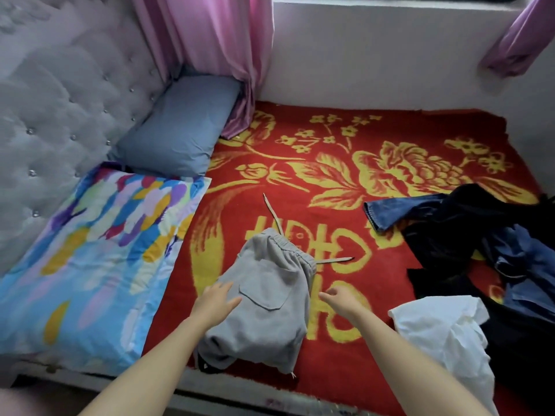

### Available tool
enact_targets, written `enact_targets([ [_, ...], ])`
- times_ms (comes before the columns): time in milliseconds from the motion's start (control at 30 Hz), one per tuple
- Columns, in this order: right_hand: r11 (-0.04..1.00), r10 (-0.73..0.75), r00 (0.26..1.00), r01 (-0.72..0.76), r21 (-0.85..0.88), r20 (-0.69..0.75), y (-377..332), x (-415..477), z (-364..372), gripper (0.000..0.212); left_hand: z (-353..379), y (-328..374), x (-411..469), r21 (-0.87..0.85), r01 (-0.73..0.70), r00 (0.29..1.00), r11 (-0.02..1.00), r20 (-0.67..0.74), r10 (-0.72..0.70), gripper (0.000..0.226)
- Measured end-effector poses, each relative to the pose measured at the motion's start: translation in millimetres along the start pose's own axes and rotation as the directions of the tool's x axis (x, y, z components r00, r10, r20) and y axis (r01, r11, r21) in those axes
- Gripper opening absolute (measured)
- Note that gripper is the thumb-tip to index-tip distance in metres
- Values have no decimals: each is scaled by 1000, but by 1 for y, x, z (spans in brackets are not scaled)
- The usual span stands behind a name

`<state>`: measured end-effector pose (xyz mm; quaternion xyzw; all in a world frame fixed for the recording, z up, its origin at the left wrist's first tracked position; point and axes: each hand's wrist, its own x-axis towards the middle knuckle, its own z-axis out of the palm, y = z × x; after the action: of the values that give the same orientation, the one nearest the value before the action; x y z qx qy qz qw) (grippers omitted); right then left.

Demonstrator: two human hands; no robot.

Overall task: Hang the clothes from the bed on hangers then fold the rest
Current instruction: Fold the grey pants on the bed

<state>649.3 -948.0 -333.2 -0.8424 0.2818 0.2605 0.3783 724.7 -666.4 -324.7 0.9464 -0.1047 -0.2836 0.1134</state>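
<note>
Shorts [264, 301] of grey cloth lie folded on the red and yellow blanket [330, 181] of the bed [228, 385]. A pocket shows on top. Two thin strings [271, 213] stick out from the far end of the shorts, one going away and one going right.

The left hand [214, 304] rests flat on the left side of the shorts, with its fingers straight and spread a little. The right hand [341, 300] is just to the right of the shorts, above the blanket. Its fingers are loosely bent and it holds nothing. I cannot tell if it touches the blanket.

To the right of the shorts lies a crumpled white cloth [444, 331]. Behind that cloth, also right of the shorts, is a heap of dark clothes [495, 235] with blue jeans in it.

To the left of the shorts is a colourful pillow [90, 250]. A blue pillow [180, 127] lies further away on the left, next to a pink curtain [210, 40] and a grey padded headboard [60, 85].
</note>
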Motion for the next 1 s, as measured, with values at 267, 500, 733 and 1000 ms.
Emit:
enact_targets([
  [267,996,93,990,-94,-3,101,4,64,18,60,12,-15,44,-98,97,995,990,-19,-99,60],
  [500,977,190,981,-194,86,46,6,151,32,66,20,-35,115,-195,157,980,968,-88,-177,58],
  [733,935,238,969,-212,284,-62,3,223,45,67,35,-56,169,-202,224,968,953,-69,-242,58],
  [1000,869,259,966,-223,442,-21,3,244,73,51,41,-66,187,-245,233,966,941,-53,-253,56],
])
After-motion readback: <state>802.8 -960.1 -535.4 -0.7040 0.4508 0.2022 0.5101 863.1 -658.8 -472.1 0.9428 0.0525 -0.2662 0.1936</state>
